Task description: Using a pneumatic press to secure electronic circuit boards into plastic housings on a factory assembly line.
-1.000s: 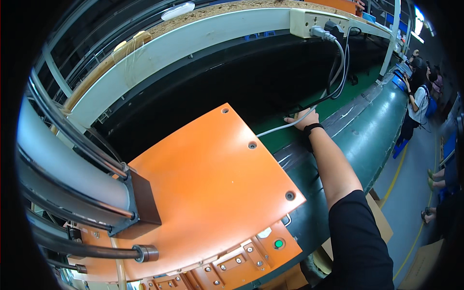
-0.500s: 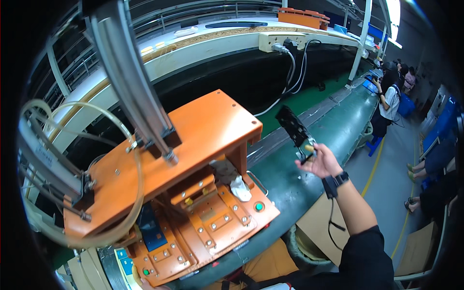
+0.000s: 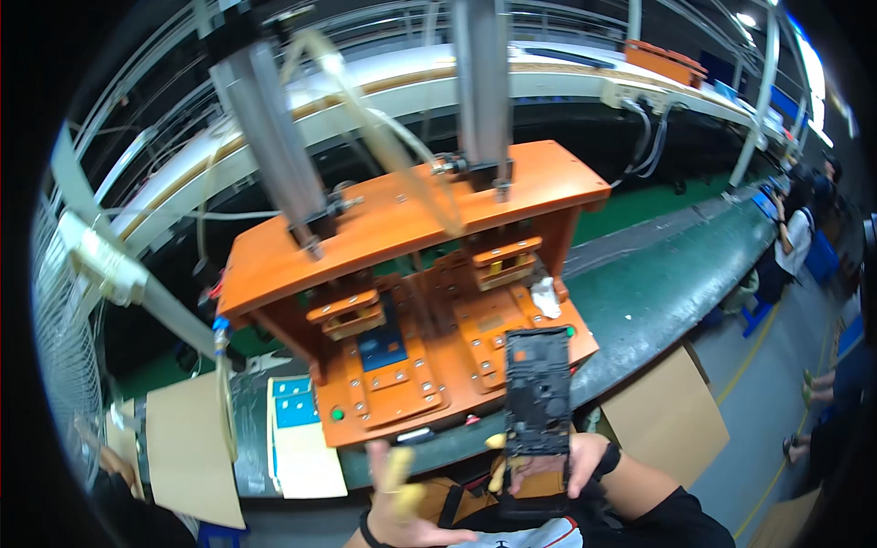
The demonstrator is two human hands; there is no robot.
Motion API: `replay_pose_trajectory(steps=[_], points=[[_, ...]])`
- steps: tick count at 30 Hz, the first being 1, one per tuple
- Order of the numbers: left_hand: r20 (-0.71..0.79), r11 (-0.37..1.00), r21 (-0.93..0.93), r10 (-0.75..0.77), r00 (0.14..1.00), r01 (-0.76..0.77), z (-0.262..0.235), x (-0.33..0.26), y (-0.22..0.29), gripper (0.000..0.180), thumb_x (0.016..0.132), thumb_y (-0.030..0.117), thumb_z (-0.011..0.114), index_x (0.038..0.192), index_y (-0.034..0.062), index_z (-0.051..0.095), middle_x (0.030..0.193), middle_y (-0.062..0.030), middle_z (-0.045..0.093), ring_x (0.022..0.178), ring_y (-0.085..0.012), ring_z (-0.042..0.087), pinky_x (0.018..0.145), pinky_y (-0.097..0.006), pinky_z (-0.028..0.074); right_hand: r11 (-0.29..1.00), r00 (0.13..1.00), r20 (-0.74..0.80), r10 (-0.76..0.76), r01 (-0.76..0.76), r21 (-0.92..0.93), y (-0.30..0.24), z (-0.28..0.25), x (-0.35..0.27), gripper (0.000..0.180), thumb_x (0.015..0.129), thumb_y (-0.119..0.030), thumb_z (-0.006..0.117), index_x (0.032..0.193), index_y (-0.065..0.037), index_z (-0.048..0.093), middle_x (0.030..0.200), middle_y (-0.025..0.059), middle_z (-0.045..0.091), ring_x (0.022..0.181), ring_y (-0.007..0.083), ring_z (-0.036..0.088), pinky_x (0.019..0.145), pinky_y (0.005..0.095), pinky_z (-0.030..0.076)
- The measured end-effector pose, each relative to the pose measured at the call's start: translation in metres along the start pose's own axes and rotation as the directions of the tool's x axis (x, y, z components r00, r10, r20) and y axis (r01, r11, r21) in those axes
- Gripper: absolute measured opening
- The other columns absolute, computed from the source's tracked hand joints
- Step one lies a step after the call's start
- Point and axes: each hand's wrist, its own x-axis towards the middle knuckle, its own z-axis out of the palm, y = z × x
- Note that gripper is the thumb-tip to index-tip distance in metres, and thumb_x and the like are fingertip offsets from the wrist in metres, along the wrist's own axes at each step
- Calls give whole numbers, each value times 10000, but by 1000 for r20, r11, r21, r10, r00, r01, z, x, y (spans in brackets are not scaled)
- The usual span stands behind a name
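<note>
A black rectangular plastic housing (image 3: 537, 393), with cut-outs and an open frame at its lower end, is held upright before me. Its lower part is gripped by my right hand (image 3: 589, 461), with the thumb on the right edge and fingers behind it. My left hand (image 3: 397, 511) is to the left of it, empty, fingers apart and somewhat blurred; yellow finger covers show on its fingertips. Beyond both hands stands an orange two-station press (image 3: 411, 219). In its left station lies a dark blue flat panel (image 3: 382, 342); a white crumpled cloth (image 3: 545, 298) sits at its right side.
Two metal cylinders (image 3: 482, 91) rise from the press, with clear hoses around them. Left of it, blue cards lie on a pale yellow sheet (image 3: 309, 466), beside a cardboard sheet (image 3: 187, 447). A green conveyor belt (image 3: 667, 265) runs right toward other people.
My right hand has brought the black housing from over the belt to in front of me. My left hand has come away from the press's left corner. The view has swung left.
</note>
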Motion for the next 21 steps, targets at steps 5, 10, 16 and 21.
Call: replay_pose_trajectory(steps=[5,10,16,21], points=[[423,991,57,-137,896,124,-17,23,5,828,606,412,870,1317,119,561,1376,-45,555,1394,-334,406,1129,-681,121,990,989,57,134,-136,38,13,-3,47,917,715,-201,875,1454,-8,367,1372,182,511,1300,305,477,1076,423,366],[417,974,56,-222,882,219,-30,29,-8,774,609,344,861,1299,126,587,1336,-50,579,1354,-280,466,1141,-663,129,976,988,73,134,-144,163,17,-11,74,976,707,-218,874,1482,-16,316,1368,193,510,1302,307,478,1070,422,374],[287,933,99,-361,887,347,-66,55,-67,802,575,283,857,1317,153,580,1391,-177,531,1344,-329,464,1176,-601,148,979,977,-68,204,-201,40,13,-18,76,922,883,-330,718,1566,-58,161,1452,156,447,1291,234,474,1068,353,367],[257,904,91,-426,867,417,-77,66,-114,852,581,220,869,1351,102,523,1394,-161,518,1347,-324,452,1206,-525,154,956,955,-111,275,-284,-70,27,-21,53,812,938,-321,652,1543,-5,211,1465,162,438,1278,220,473,1093,361,356]])
